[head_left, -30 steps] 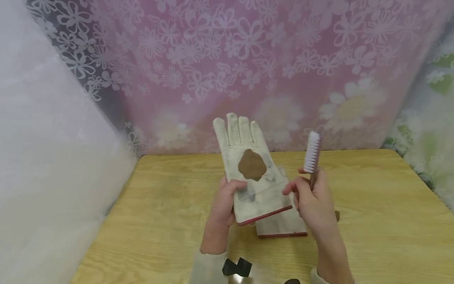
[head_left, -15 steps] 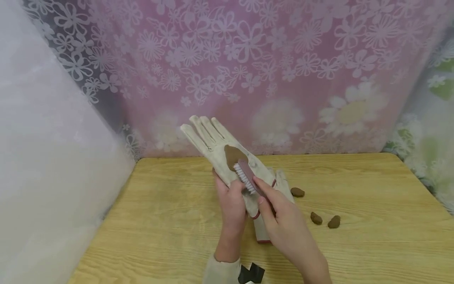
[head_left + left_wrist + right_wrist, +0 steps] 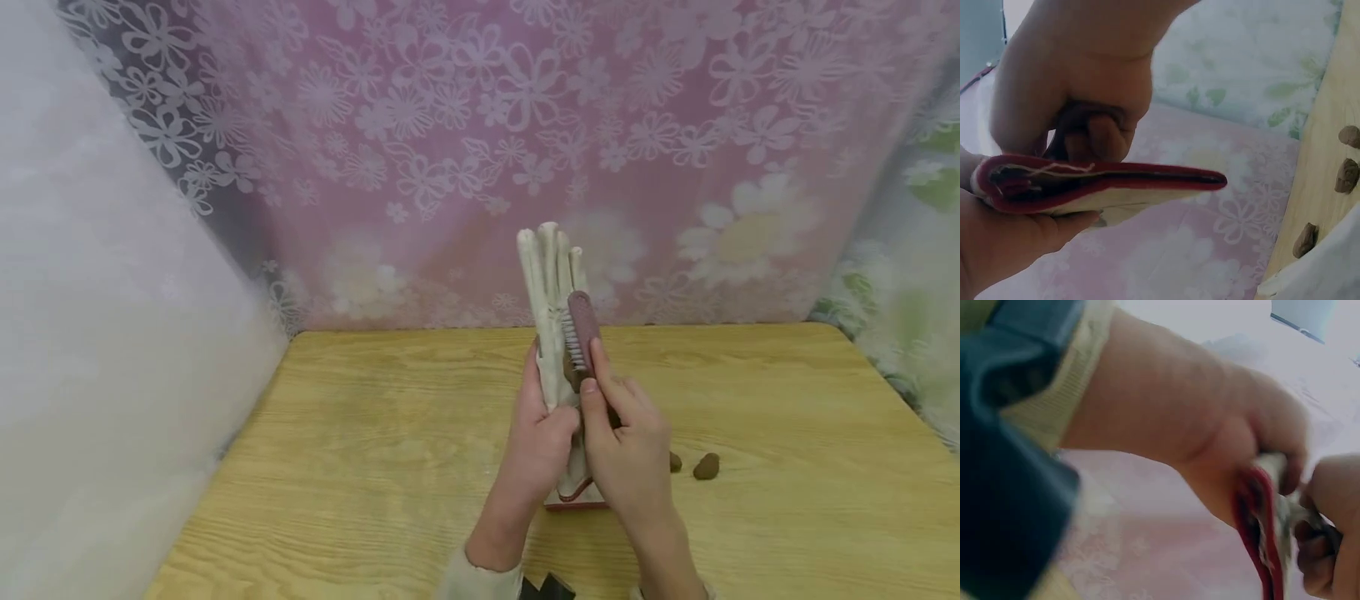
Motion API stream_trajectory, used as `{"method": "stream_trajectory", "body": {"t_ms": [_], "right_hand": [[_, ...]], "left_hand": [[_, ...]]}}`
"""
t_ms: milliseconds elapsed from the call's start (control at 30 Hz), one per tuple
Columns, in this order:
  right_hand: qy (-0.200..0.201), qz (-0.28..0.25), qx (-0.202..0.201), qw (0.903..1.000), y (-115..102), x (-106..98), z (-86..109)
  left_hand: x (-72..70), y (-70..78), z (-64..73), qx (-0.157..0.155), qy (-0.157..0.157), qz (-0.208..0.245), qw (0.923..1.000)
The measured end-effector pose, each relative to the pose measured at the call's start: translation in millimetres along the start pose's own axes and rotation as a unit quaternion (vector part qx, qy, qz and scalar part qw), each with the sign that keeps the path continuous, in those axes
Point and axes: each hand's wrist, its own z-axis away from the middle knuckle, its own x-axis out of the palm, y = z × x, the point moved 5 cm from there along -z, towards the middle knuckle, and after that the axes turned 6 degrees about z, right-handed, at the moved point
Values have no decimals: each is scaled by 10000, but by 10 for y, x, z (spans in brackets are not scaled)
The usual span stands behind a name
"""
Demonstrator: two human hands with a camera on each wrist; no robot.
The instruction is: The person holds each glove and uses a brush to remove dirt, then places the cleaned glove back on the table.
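A cream work glove [image 3: 551, 333] with a red-edged cuff stands upright above the table, seen nearly edge-on in the head view. My left hand [image 3: 542, 442] grips it low on the palm, thumb across the front. In my right hand [image 3: 630, 442] is a scrubbing brush [image 3: 583, 329], its white bristles against the glove's palm. Part of a brown patch [image 3: 570, 371] shows under the bristles. The left wrist view looks into the cuff opening [image 3: 1104, 178], with the right hand's curled fingers [image 3: 1107, 137] just beyond it.
A second glove [image 3: 577, 505] lies on the wooden table [image 3: 375, 433] beneath the hands, mostly hidden. Brown lumps [image 3: 707, 467] sit on the table to the right; the left wrist view shows several. A floral curtain [image 3: 450, 167] hangs behind the table.
The right hand has brought the brush from beside the glove onto its palm, then further up toward the fingers. The left hand has turned the glove edge-on and moved it right.
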Motion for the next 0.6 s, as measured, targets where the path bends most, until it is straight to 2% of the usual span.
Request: {"method": "stream_trajectory", "body": {"t_ms": [67, 133, 267, 367, 467, 600], "right_hand": [[-347, -84, -55, 9993, 20, -10, 0], [-944, -156, 6, 9954, 23, 13, 18], [-2294, -139, 257, 9729, -16, 64, 105], [-2896, 67, 215, 9569, -69, 64, 159], [-2958, 313, -5, 9547, -85, 103, 148], [-2492, 597, -239, 9663, 13, 227, 36]], "left_hand": [[-51, -15, -15, -131, 147, 209, 9996], [-143, -17, -24, -288, 347, 421, 9981], [-342, -7, -43, -307, 665, 804, 9941], [-444, 2, -60, -160, 840, 972, 9916], [-490, 5, -93, -58, 880, 1028, 9908], [-479, -38, -147, -43, 698, 992, 9926]]}}
